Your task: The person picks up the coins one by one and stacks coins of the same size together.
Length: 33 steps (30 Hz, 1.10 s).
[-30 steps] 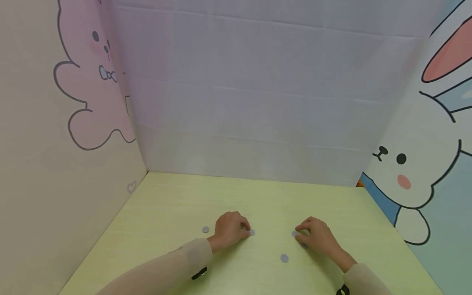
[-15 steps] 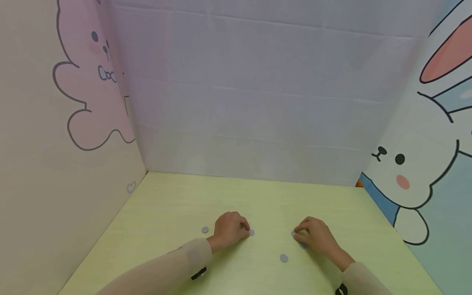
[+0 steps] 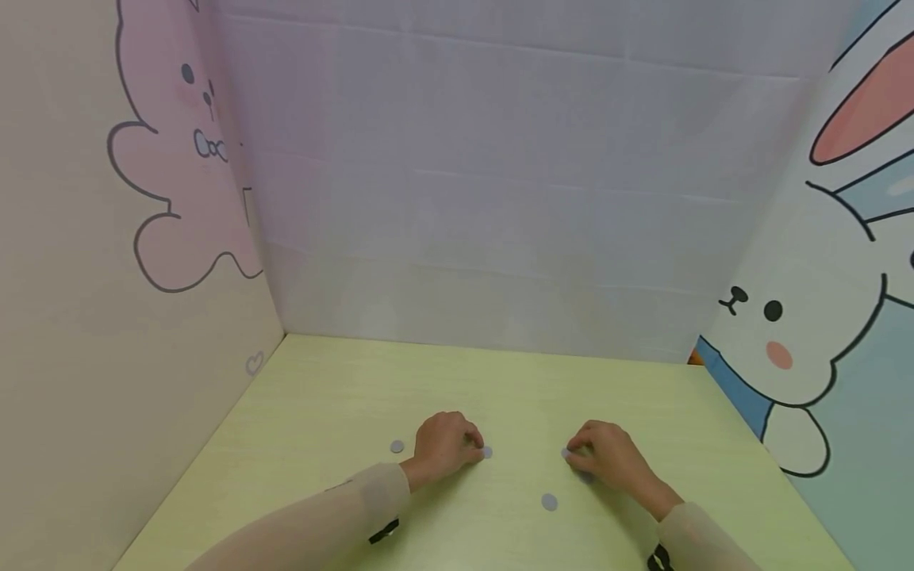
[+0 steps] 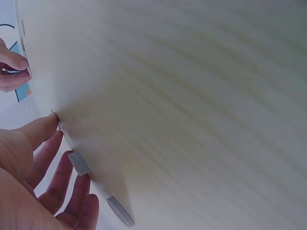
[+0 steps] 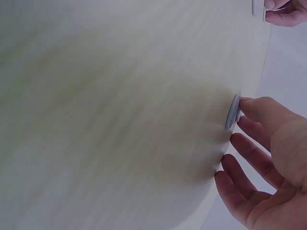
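My left hand [image 3: 448, 446] pinches a thin grey coin-like disc [image 3: 488, 452] at the tabletop. In the left wrist view, a short ridged grey stack [image 4: 79, 164] sits by its other fingers, and a thicker grey disc [image 4: 121, 212] lies beyond them. Across a gap to the right, my right hand [image 3: 612, 455] holds another disc [image 3: 566, 454] between thumb and forefinger, partly covered by the fingertips. Under that hand's thumb side lies a further disc [image 3: 585, 477]. In the right wrist view, a grey disc [image 5: 233, 112] shows right beside the thumb tip.
One loose disc [image 3: 549, 502] lies nearer the front, between the hands. Another disc [image 3: 397, 446] is left of my left wrist. The pale yellow table [image 3: 343, 381] is bounded by a white back sheet [image 3: 485, 198] and side panels with cartoon animals.
My right hand has slid slightly left with its disc, narrowing the gap between the hands. My left hand and the loose discs stay in place.
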Available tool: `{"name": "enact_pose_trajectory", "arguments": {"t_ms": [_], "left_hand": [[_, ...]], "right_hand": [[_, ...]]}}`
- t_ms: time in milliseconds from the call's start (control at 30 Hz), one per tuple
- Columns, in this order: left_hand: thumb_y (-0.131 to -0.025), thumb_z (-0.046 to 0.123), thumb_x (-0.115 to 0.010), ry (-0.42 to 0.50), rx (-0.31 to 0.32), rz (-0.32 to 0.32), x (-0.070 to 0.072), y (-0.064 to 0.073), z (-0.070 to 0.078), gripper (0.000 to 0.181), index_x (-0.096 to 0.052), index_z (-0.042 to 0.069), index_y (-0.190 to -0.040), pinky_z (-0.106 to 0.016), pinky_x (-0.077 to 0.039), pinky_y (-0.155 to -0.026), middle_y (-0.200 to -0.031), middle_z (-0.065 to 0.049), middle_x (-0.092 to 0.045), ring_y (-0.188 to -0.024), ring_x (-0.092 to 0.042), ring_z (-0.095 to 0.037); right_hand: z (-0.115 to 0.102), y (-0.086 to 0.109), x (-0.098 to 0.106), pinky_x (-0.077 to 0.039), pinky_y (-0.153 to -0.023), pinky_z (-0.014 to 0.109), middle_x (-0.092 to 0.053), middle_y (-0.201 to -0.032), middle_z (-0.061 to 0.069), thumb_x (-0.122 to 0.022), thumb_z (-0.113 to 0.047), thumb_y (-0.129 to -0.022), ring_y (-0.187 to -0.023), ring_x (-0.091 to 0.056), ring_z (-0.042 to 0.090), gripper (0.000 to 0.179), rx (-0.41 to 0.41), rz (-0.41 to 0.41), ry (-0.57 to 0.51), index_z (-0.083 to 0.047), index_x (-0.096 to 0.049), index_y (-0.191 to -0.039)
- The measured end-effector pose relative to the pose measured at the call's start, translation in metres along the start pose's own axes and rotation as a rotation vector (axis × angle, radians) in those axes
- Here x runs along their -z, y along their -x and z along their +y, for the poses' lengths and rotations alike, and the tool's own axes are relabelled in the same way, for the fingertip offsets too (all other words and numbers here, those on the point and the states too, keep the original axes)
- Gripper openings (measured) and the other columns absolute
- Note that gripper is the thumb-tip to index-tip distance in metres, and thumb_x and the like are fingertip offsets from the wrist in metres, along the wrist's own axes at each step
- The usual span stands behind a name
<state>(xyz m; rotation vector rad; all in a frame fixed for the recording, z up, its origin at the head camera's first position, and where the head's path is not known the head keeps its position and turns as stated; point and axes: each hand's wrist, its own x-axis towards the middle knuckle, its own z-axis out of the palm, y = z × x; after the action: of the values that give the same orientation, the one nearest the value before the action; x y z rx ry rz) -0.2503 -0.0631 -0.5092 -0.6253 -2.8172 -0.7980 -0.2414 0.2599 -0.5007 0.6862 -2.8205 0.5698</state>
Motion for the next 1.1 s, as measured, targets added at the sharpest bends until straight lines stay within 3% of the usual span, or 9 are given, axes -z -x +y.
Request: {"name": "enact_pose_trajectory", "arguments": {"t_ms": [667,1100], "left_hand": [[-0.082,0.032,-0.094,0.014,0.000,0.015,-0.002,-0.001,-0.005,0.011,-0.085,0.026,-0.082,-0.023,-0.046,-0.066,-0.088,0.010,-0.073,-0.084,-0.066,-0.011],[-0.081,0.033,-0.094,0.008,0.003,0.025,-0.004,-0.002,-0.006,0.011,-0.085,0.028,-0.080,-0.025,-0.048,-0.066,-0.089,0.013,-0.074,-0.087,-0.069,-0.013]], "right_hand": [[-0.041,-0.032,-0.019,-0.050,-0.069,0.025,-0.075,-0.090,0.000,-0.088,-0.017,-0.088,-0.078,-0.063,0.013,0.010,0.069,-0.019,-0.123,-0.009,-0.083,-0.089],[-0.067,-0.049,-0.039,-0.054,-0.073,0.029,-0.076,-0.090,0.001,-0.088,-0.016,-0.088,-0.082,-0.069,0.017,0.009,0.135,-0.020,-0.133,-0.009,-0.084,-0.090]]}}
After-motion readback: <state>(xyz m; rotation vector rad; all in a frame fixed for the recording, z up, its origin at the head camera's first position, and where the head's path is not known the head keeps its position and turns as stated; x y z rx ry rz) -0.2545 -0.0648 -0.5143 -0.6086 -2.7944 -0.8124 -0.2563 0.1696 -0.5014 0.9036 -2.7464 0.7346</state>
